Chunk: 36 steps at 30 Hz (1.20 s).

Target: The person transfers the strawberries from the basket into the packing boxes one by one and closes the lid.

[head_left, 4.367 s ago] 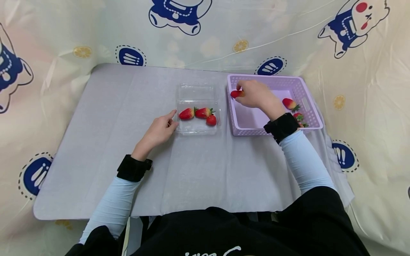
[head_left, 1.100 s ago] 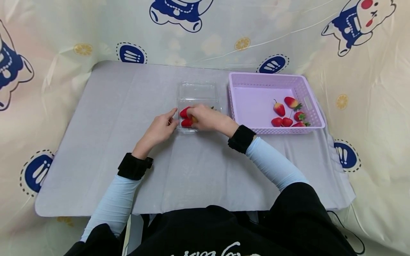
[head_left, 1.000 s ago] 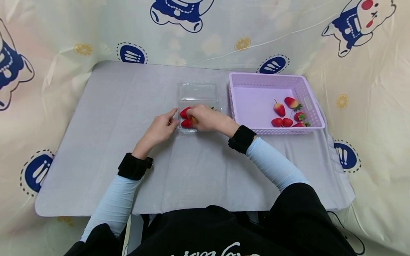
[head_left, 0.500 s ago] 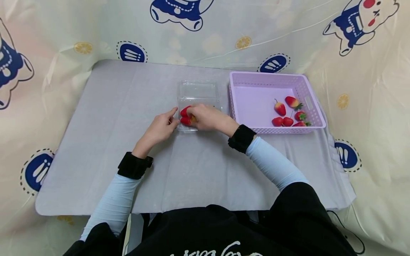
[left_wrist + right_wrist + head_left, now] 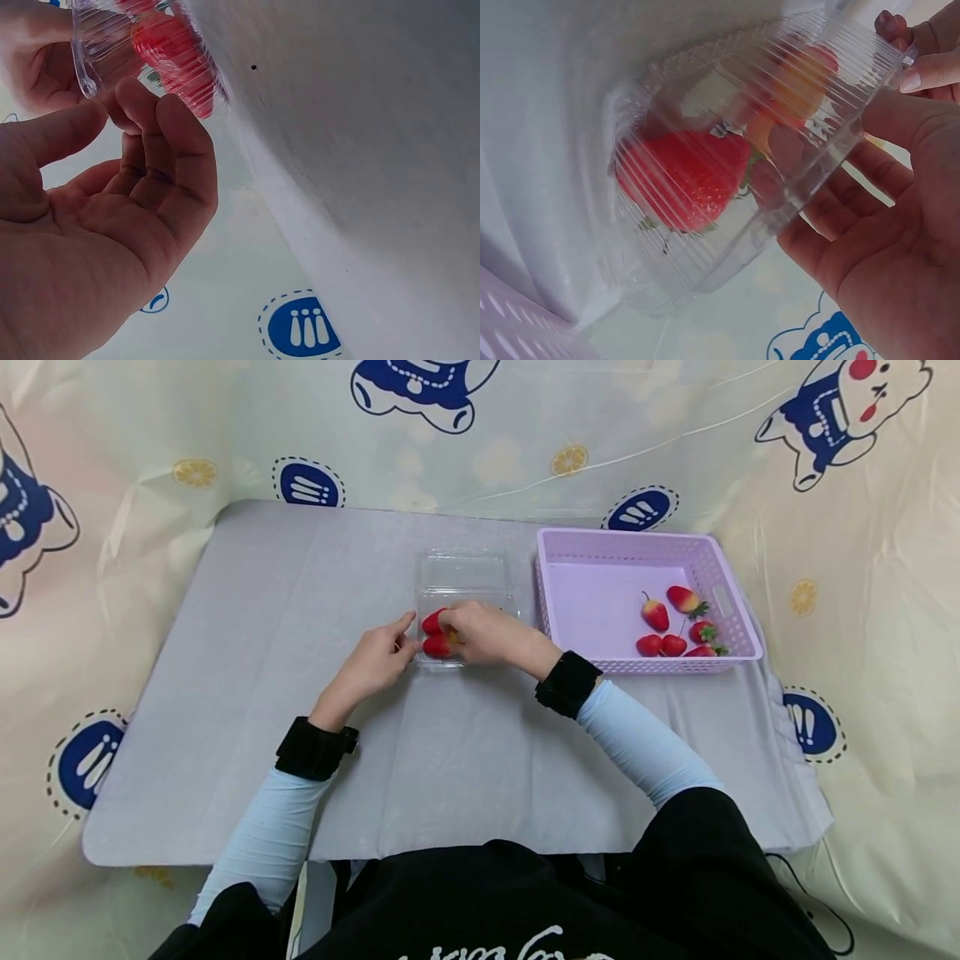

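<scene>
Red, cone-shaped strawberry with a yellowish stem end (image 5: 434,647): it sits inside the clear, hinged plastic box (image 5: 465,578), tip towards the left wall, just beside a second red strawberry (image 5: 432,622). The right hand (image 5: 491,635) seems to pinch it with its fingers near that end; the left hand (image 5: 375,660) touches the box's left edge with thumb and forefinger, though I cannot tell whether they grip. To seat it well, lower it snugly alongside its neighbour, then release without dragging. Steady the box lightly: thin plastic may flex or slide on the grey, cloth-covered counter (image 5: 465,743).
</scene>
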Available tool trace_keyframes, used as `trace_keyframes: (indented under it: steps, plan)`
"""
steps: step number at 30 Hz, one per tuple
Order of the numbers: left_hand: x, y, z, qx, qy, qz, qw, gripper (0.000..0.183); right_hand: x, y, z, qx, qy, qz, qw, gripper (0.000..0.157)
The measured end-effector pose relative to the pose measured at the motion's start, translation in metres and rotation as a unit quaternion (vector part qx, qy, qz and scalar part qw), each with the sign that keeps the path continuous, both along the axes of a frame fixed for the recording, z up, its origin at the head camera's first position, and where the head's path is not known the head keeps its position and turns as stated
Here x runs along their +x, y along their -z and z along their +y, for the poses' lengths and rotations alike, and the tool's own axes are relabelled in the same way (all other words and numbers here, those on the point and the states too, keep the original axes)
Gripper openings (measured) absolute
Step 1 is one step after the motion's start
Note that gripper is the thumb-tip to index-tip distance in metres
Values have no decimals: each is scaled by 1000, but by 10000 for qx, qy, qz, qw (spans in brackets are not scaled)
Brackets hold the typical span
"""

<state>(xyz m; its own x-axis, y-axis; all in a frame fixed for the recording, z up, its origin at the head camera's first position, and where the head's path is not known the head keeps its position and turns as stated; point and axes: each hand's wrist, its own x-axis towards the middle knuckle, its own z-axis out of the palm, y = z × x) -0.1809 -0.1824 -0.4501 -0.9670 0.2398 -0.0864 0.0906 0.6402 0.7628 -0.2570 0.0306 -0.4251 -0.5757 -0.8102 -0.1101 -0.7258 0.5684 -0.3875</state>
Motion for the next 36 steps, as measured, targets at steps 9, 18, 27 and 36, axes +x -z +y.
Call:
trace_keyframes:
  steps: [9, 18, 27, 36]
  plan:
    - [1, 0, 0, 14, -24, 15, 10000, 58, 1, -6, 3, -77, -6, -150, 9999, 20]
    - [2, 0, 1, 79, -75, -82, 9999, 60, 1, -21, 11, -74, 0, 20, 10000, 18]
    - [1, 1, 1, 10, -8, -71, 10000, 61, 2, -38, 26, 25, 233, -75, 9997, 17]
    - [1, 1, 3, -57, -21, -67, 10000, 61, -4, -50, 50, 29, 526, 99, 9986, 20]
